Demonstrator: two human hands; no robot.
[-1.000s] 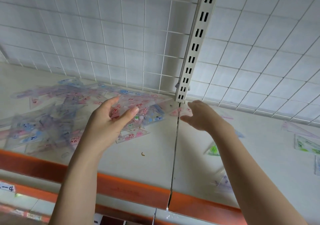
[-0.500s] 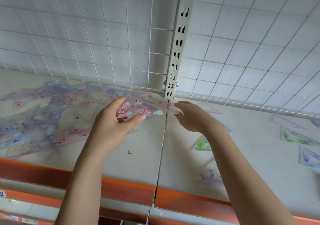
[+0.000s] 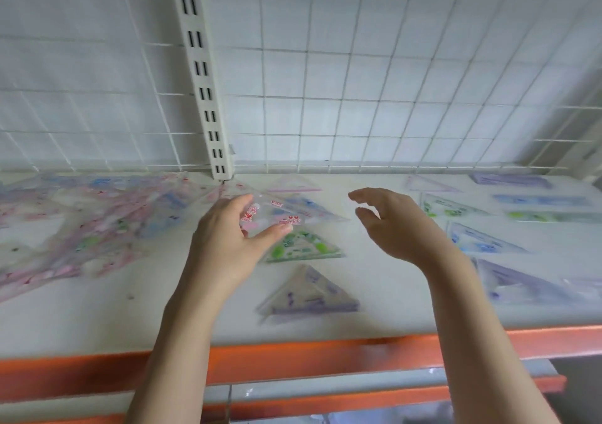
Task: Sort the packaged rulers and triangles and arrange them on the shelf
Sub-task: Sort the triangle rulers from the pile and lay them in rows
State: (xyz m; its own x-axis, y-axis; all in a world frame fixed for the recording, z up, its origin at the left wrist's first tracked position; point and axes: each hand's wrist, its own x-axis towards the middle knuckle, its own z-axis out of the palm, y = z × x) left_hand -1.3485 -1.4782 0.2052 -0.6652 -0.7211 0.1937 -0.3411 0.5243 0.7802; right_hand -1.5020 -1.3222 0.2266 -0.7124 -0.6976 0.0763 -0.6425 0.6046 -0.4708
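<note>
Mid-sort: left hand [image 3: 228, 241] pinching red-printed triangle pack [image 3: 277, 215], right hand [image 3: 395, 225] loosely spread, empty; next, probably placing among sorted triangles right on shelf [image 3: 384, 296].

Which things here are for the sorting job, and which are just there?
For the job:
red-print triangle, held by left hand
green triangle
purple triangle
jumbled pile
shelf

Just there:
wire grid
slotted post
</note>
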